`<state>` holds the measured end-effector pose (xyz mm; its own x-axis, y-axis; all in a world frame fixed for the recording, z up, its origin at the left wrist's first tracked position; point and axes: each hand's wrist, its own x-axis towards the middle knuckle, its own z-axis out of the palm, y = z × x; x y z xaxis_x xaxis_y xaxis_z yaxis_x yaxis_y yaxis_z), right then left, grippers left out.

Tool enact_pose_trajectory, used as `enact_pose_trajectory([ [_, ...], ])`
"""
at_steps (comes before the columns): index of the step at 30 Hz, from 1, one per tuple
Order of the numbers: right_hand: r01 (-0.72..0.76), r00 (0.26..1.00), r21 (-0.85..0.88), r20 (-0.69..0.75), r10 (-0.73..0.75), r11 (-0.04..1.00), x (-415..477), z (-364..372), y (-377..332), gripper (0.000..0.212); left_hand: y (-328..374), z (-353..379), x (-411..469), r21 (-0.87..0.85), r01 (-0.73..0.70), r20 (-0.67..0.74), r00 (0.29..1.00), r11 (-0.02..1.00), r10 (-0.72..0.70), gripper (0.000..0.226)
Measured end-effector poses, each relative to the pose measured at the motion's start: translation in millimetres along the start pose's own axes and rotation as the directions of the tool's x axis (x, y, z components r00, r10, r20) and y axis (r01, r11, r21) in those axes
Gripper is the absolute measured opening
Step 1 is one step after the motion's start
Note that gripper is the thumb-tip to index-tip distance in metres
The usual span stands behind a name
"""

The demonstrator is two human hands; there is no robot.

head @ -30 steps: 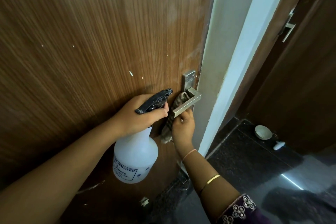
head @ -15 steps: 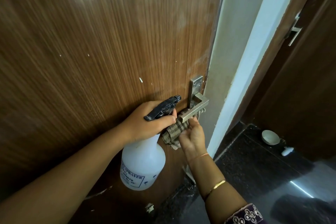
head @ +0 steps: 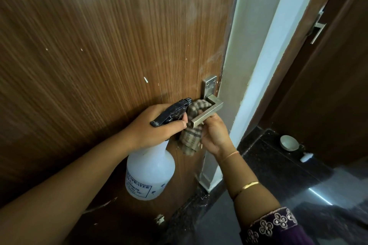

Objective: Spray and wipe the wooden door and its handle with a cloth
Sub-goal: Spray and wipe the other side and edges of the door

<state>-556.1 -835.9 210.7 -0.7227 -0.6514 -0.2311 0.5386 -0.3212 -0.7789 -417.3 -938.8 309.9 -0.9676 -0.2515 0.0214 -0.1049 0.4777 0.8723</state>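
The brown wooden door [head: 103, 45] fills the left of the view, with pale smears near its right edge. Its square metal lever handle [head: 209, 112] sticks out from a backplate [head: 208, 85]. My left hand [head: 153, 127] grips the black trigger head of a white spray bottle [head: 150, 175], which hangs against the door just left of the handle. My right hand [head: 214, 135] holds a checked brown cloth [head: 192, 137] wrapped under and behind the lever. Part of the cloth bulges above the lever.
A white door frame [head: 258, 69] runs right of the door. Further right stands a second dark door [head: 328, 85] with a metal handle [head: 318, 26]. A small round bowl [head: 289, 143] and a white bottle [head: 306, 156] lie on the dark polished floor [head: 278, 181].
The cloth slid down below the lever half a second ago and has now come back up behind it. My left hand keeps the bottle beside the handle. The view shifted slightly.
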Motion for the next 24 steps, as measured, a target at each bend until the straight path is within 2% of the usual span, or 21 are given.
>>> enact_pose_trajectory([
  [2,-0.011,0.999,-0.31,-0.042,-0.002,0.951,-2.2,-2.0,-9.8,0.023,-0.2,-0.2,0.7,-0.006,-0.006,0.003,1.0,1.0,0.006,0.022],
  [4,-0.079,0.99,-0.484,-0.139,0.013,0.871,-7.8,-8.8,-10.4,0.02,-0.7,0.6,0.9,-0.016,-0.005,-0.001,1.0,1.0,0.005,0.03],
  [5,-0.145,0.973,-0.475,-0.229,0.037,0.868,-10.8,-16.8,-7.1,0.02,-0.7,1.1,0.8,-0.019,-0.008,-0.001,1.0,1.0,0.008,0.032],
  [7,-0.271,0.911,-0.247,-0.376,0.166,0.931,-18.1,-33.1,-1.9,0.02,-0.5,1.1,1.1,-0.022,-0.014,-0.005,1.0,1.0,0.014,0.033],
  [8,-0.277,0.887,-0.12,-0.412,0.206,0.953,-22.0,-38.8,-2.2,0.02,-0.2,1.2,1.7,-0.019,-0.012,-0.008,1.0,1.0,0.012,0.033],
  [11,-0.135,0.885,0.118,-0.431,0.173,0.984,-28.4,-47.9,-14.1,0.019,2.2,2.5,4.6,0.004,0.008,0.003,1.0,1.0,-0.008,0.033],
  [14,0.079,0.917,0.164,-0.399,-0.007,0.983,-36.9,-40.2,-38.5,0.019,4.6,5.6,8.7,0.02,0.012,0.032,0.999,1.0,-0.012,0.028],
  [16,0.212,0.912,0.115,-0.38,-0.155,0.97,-39.3,-30.9,-52.9,0.022,6.2,7.8,12.1,0.069,0.0,0.061,0.998,0.998,-0.004,0.028],
  [18,0.311,0.879,0.001,-0.38,-0.287,0.951,-36.3,-24.9,-59.3,0.025,8.5,7.9,15.8,0.107,-0.001,0.074,0.997,0.994,-0.007,0.038],
  [21,0.336,0.836,-0.175,-0.398,-0.378,0.926,-31.7,-22.4,-62.3,0.024,11.3,5.6,19.3,0.106,0.01,0.093,0.995,0.994,-0.02,0.042],
  [24,0.314,0.825,-0.234,-0.412,-0.386,0.92,-26.2,-24.8,-60.4,0.023,13.8,8.1,19.8,0.094,0.002,0.071,0.997,0.996,-0.009,0.035],
])
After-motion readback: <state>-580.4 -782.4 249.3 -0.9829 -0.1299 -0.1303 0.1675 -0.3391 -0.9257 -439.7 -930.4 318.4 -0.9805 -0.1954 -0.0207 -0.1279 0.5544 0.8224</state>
